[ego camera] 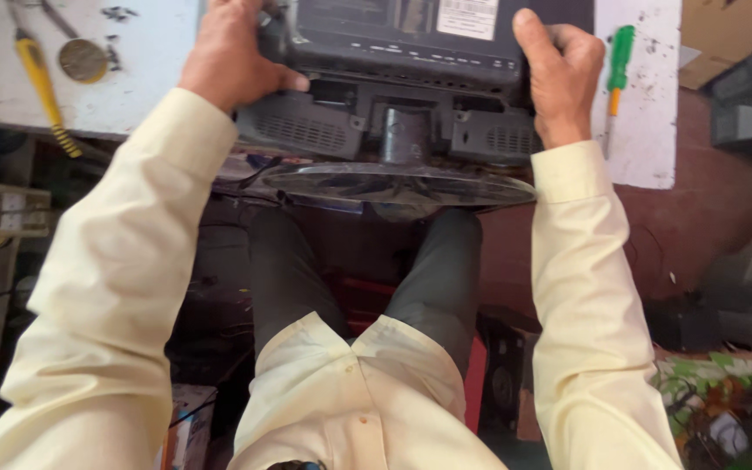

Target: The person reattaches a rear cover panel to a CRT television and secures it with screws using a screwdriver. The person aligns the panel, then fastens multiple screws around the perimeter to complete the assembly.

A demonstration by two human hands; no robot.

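Both hands (pixel 232 57) (pixel 563 78) on black monitor (pixel 402 52) (face down)

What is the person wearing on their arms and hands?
Both arms are in long, loose, pale cream shirt sleeves with buttoned cuffs at the wrists. The left hand and right hand are bare: no gloves, and no rings or watch can be seen. The matching shirt front shows a few small stains.
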